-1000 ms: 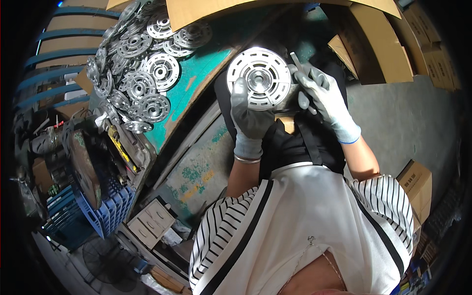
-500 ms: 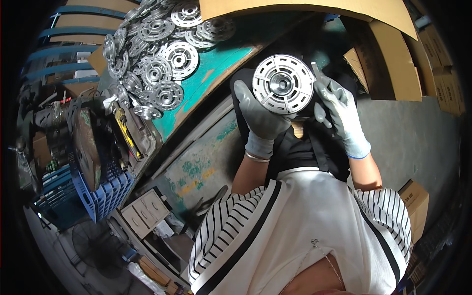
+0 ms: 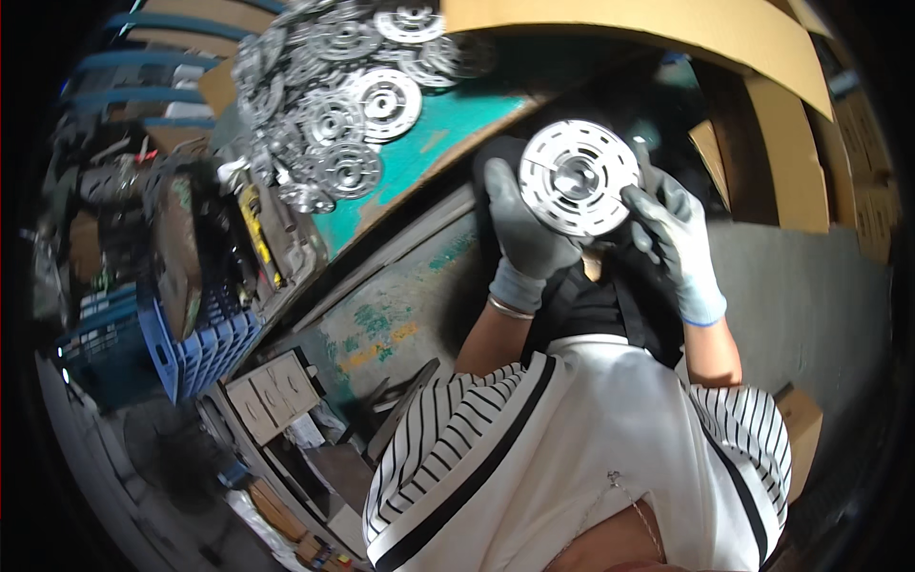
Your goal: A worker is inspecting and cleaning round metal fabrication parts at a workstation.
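Observation:
A round silver metal disc (image 3: 596, 215) with rings of slots and a hub in the middle faces up in front of me. My left hand (image 3: 534, 229), in a grey-coated glove, is closed on its left and lower rim, thumb along the edge. At the disc's right rim is my right hand (image 3: 672, 219), gloved alike, with its fingers curled. A slim grey piece with a bright tip (image 3: 640, 145) stands up beyond these fingers; blur hides what it is. Similar metal discs (image 3: 386, 103) lie heaped on the green-topped bench (image 3: 419, 153) at the far left.
An open cardboard box (image 3: 786, 153) stands at the far right, its flap (image 3: 648, 24) reaching across the top. Left of the bench are a yellow-handled tool (image 3: 255, 229) and a blue plastic crate (image 3: 205, 353). A drawer unit (image 3: 272, 396) stands at lower left, another carton (image 3: 799, 434) at lower right.
The whole view has shifted, with bench, box and hands all appearing further right. The left hand keeps hold of the disc, and the right hand stays beside its right rim.

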Available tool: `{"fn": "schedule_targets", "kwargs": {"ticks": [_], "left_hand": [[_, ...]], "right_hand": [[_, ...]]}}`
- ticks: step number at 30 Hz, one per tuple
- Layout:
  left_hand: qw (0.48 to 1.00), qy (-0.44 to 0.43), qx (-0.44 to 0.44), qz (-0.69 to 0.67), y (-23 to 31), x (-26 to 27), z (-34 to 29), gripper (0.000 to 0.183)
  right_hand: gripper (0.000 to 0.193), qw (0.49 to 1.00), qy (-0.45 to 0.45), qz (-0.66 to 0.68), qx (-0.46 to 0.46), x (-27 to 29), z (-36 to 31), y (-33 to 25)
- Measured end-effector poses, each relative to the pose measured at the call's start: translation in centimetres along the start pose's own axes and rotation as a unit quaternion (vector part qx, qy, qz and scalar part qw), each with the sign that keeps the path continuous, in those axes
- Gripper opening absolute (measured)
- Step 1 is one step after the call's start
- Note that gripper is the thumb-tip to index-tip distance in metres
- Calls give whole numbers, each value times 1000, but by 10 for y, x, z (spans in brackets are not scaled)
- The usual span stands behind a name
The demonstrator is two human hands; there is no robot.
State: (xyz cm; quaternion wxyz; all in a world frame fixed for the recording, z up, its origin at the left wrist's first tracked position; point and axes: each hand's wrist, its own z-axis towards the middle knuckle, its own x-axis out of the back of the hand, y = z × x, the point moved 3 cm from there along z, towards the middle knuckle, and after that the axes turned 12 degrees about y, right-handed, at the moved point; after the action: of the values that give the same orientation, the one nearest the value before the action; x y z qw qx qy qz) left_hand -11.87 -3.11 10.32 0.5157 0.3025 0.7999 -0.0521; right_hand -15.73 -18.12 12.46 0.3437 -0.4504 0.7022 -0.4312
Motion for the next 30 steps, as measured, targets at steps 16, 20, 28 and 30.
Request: {"fn": "schedule_targets", "kwargs": {"ticks": [16,20,28,30], "left_hand": [[903,10,-405,146,142,51,-11,65],[596,197,-702,335,254,61,3,84],[175,441,-741,474,331,102,47,76],[126,472,-724,487,319,91,50,77]], "right_hand": [[36,995,-63,-42,69,-11,31,29],[43,992,-105,-69,31,-12,25,-14],[31,941,23,-202,269,-20,89,-196],[25,916,60,-256,303,-26,137,-230]]}}
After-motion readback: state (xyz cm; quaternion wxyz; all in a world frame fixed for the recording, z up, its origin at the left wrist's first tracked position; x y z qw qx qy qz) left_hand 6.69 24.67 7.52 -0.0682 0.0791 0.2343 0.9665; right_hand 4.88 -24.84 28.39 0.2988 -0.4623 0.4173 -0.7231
